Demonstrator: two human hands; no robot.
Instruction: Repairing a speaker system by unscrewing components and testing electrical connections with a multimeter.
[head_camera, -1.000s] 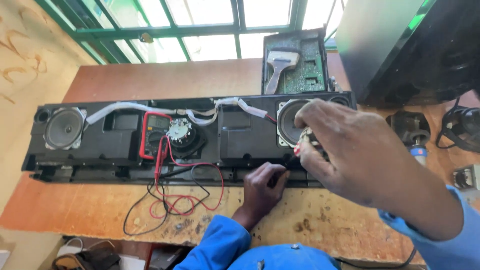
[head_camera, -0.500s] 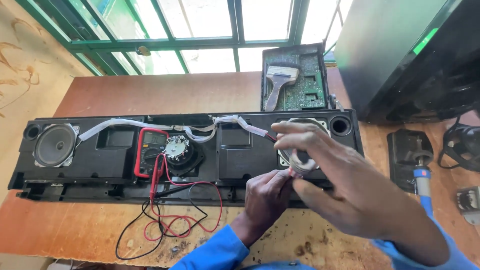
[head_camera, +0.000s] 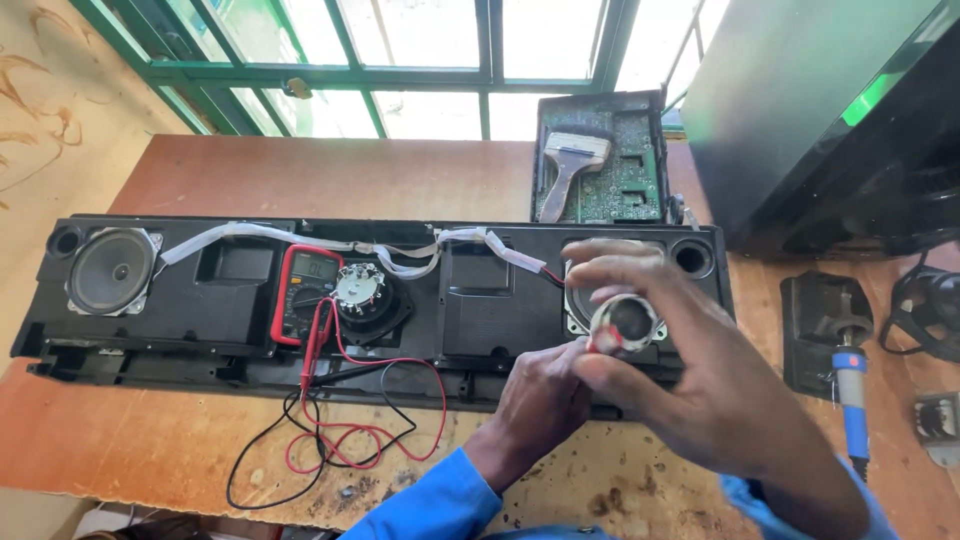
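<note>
1. Head view: right hand (head_camera: 690, 370) pinches a small round speaker (head_camera: 625, 325) by its rim, tilted for access.
2. Left hand (head_camera: 540, 400), fingers bunched, touches its edge above the black speaker panel (head_camera: 240, 300).
3. Multimeter (head_camera: 305, 293) rests nearby.

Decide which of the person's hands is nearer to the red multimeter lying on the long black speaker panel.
Left. The left hand sits at the panel's lower edge, to the right of the multimeter. The right hand, holding a small round speaker part, is farther right.
</note>
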